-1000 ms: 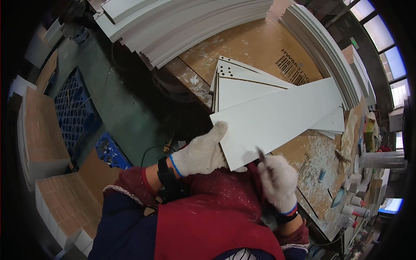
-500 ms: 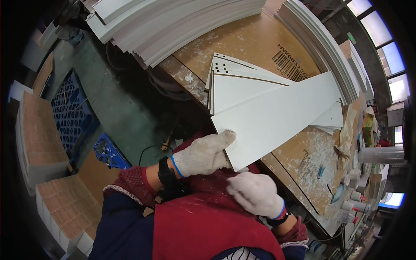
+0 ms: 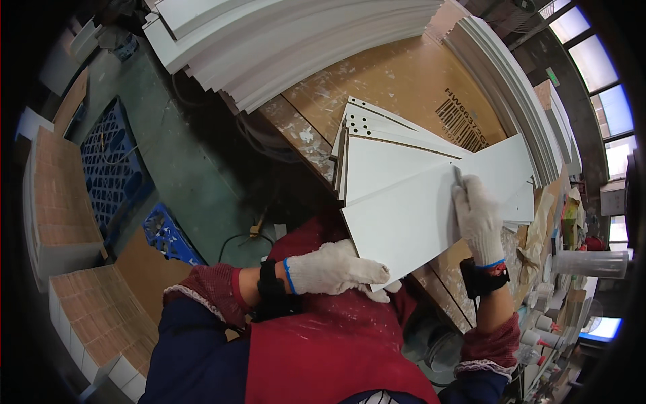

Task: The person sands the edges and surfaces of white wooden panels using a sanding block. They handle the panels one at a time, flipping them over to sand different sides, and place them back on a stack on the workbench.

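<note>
panel (image 3: 404,215): white | gloves (image 3: 336,269): off-white knit (blue cuffs) | apron (image 3: 323,350): red | crate (image 3: 111,161): blue lattice

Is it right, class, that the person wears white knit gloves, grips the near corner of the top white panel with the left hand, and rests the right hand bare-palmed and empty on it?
Not quite. The head view shows the right hand gloved and pressing a small dark tool onto the top white panel. The left hand does grip its near corner.
</note>
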`<action>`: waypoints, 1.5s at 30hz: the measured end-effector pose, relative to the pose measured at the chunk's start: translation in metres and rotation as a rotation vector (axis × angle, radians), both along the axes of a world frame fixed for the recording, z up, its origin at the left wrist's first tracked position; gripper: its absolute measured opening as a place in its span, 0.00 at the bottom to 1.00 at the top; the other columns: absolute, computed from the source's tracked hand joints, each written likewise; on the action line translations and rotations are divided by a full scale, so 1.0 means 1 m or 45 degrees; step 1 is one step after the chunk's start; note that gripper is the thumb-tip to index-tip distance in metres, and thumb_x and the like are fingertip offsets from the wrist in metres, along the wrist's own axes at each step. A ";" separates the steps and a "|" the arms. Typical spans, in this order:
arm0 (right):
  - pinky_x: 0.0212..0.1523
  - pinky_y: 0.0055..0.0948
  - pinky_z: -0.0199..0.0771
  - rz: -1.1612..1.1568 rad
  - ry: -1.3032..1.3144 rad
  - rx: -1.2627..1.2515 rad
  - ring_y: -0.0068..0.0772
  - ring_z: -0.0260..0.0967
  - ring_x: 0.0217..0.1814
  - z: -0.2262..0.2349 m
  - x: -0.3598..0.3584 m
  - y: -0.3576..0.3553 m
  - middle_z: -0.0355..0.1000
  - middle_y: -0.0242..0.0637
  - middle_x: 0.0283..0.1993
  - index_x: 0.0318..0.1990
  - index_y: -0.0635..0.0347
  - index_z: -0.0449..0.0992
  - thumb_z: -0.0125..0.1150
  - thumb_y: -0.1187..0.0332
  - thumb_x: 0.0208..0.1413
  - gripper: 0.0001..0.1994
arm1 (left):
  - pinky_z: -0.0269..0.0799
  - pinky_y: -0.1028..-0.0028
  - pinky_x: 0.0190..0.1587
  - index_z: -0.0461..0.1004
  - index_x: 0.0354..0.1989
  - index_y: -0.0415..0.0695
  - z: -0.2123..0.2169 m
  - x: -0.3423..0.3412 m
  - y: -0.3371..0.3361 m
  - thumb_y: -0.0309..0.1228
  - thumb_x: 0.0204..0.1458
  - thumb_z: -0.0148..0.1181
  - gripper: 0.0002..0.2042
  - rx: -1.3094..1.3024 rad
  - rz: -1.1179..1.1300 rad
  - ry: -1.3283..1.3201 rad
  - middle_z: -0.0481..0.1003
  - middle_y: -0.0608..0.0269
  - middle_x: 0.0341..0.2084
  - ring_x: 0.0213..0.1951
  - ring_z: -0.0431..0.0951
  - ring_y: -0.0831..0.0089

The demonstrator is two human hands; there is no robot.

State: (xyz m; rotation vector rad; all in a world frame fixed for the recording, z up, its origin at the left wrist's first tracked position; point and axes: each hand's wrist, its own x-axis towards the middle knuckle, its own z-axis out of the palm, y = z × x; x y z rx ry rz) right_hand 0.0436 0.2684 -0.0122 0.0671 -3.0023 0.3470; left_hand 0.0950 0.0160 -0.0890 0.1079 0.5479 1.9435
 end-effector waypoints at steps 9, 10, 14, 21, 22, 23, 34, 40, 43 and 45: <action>0.32 0.36 0.73 1.075 -0.434 -0.100 0.40 0.73 0.32 0.015 0.036 -0.118 0.70 0.35 0.35 0.45 0.50 0.73 0.60 0.68 0.48 0.14 | 0.65 0.67 0.60 0.67 0.58 0.46 -0.060 0.020 -0.010 0.28 0.58 0.51 0.18 -0.517 0.265 1.926 0.71 0.57 0.52 0.55 0.71 0.62; 0.32 0.36 0.73 1.068 -0.439 -0.210 0.41 0.73 0.32 0.016 0.033 -0.110 0.70 0.35 0.36 0.45 0.51 0.73 0.60 0.68 0.48 0.14 | 0.68 0.68 0.58 0.67 0.58 0.43 -0.057 0.019 -0.012 0.27 0.57 0.54 0.19 -0.412 0.248 1.825 0.73 0.57 0.50 0.53 0.73 0.63; 0.32 0.30 0.75 0.239 -0.231 -0.488 0.37 0.75 0.30 0.023 0.028 -0.034 0.75 0.41 0.32 0.41 0.57 0.75 0.57 0.74 0.52 0.08 | 0.76 0.66 0.51 0.65 0.56 0.31 0.009 -0.003 -0.009 0.25 0.54 0.60 0.21 -0.124 -0.060 0.004 0.73 0.50 0.47 0.48 0.76 0.63; 0.28 0.31 0.74 -0.027 0.122 -0.112 0.38 0.74 0.27 -0.004 0.066 0.013 0.73 0.39 0.30 0.34 0.55 0.73 0.58 0.73 0.53 0.02 | 0.74 0.71 0.47 0.60 0.57 0.27 0.018 -0.009 -0.005 0.31 0.58 0.50 0.23 -0.186 0.042 -0.006 0.73 0.43 0.48 0.48 0.77 0.53; 0.27 0.30 0.73 0.134 0.197 -0.060 0.36 0.73 0.26 -0.010 0.074 0.009 0.72 0.35 0.28 0.34 0.53 0.73 0.57 0.75 0.50 0.05 | 0.73 0.73 0.45 0.61 0.57 0.27 0.012 -0.007 -0.002 0.34 0.58 0.48 0.23 -0.170 0.067 0.030 0.74 0.43 0.47 0.46 0.79 0.54; 0.24 0.29 0.71 0.301 0.239 0.051 0.33 0.71 0.24 -0.009 0.078 -0.005 0.70 0.32 0.27 0.37 0.52 0.73 0.57 0.74 0.50 0.07 | 0.73 0.73 0.46 0.61 0.56 0.28 0.012 -0.005 0.000 0.34 0.57 0.49 0.23 -0.210 0.095 -0.004 0.74 0.43 0.47 0.46 0.78 0.54; 0.23 0.35 0.71 0.556 -0.320 -0.535 0.38 0.73 0.30 0.013 0.082 -0.037 0.71 0.33 0.31 0.42 0.48 0.69 0.56 0.68 0.52 0.09 | 0.75 0.55 0.51 0.58 0.59 0.31 0.018 -0.007 -0.007 0.29 0.58 0.48 0.22 -0.360 0.214 0.018 0.69 0.40 0.51 0.51 0.74 0.48; 0.23 0.35 0.73 0.472 -0.205 -0.156 0.38 0.74 0.28 -0.002 0.056 -0.004 0.71 0.36 0.30 0.39 0.52 0.69 0.54 0.66 0.55 0.06 | 0.75 0.41 0.46 0.49 0.63 0.27 -0.001 -0.012 -0.028 0.26 0.55 0.52 0.29 -0.242 0.173 -0.117 0.65 0.29 0.51 0.49 0.73 0.35; 0.24 0.34 0.74 0.140 -0.067 0.007 0.37 0.75 0.30 -0.012 0.025 0.057 0.71 0.39 0.26 0.40 0.54 0.70 0.52 0.63 0.59 0.07 | 0.78 0.41 0.41 0.51 0.58 0.19 0.008 -0.013 -0.042 0.27 0.55 0.55 0.29 -0.302 0.262 -0.091 0.65 0.20 0.47 0.47 0.73 0.31; 0.29 0.38 0.75 -0.303 -0.262 -0.052 0.42 0.75 0.33 -0.009 0.001 0.114 0.73 0.42 0.27 0.40 0.55 0.72 0.50 0.60 0.61 0.10 | 0.77 0.38 0.39 0.50 0.59 0.18 0.003 -0.011 -0.063 0.27 0.54 0.56 0.30 -0.333 0.244 -0.141 0.65 0.18 0.46 0.46 0.73 0.29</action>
